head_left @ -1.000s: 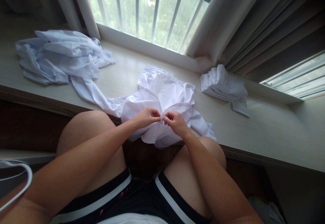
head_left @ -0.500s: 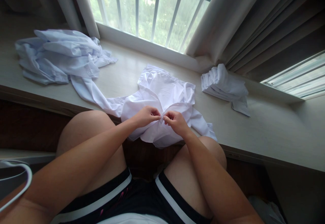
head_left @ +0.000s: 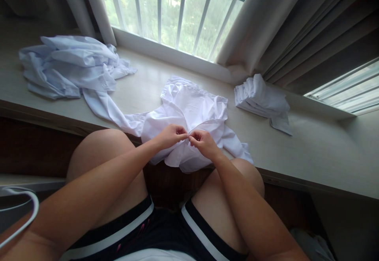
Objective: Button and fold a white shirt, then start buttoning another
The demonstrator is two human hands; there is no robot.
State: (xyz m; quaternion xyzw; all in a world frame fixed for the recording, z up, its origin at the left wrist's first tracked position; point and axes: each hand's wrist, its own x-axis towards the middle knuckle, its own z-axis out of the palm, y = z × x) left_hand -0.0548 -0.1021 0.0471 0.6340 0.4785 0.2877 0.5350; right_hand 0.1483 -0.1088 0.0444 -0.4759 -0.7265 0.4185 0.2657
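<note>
A white shirt (head_left: pixel 195 105) lies spread on the ledge in front of me, its sleeves out to both sides and its lower part hanging over the front edge. My left hand (head_left: pixel 174 135) pinches the shirt's front opening from the left. From the right, my right hand (head_left: pixel 203 142) pinches the opposite front edge, and the fingertips of both hands meet at the middle. Any button between the fingers is hidden. The front panels are parted above my hands.
A crumpled pile of white clothing (head_left: pixel 71 65) lies on the ledge (head_left: pixel 319 154) at the left, touching the shirt's sleeve. Folded white cloth (head_left: pixel 263 99) rests to the right. Behind are a barred window (head_left: pixel 171 12) and grey curtains (head_left: pixel 266 24). A white cable (head_left: pixel 32 213) loops at lower left.
My fingertips have shifted very slightly and come closer together at the shirt's front opening. The shirt and the other clothing lie as before.
</note>
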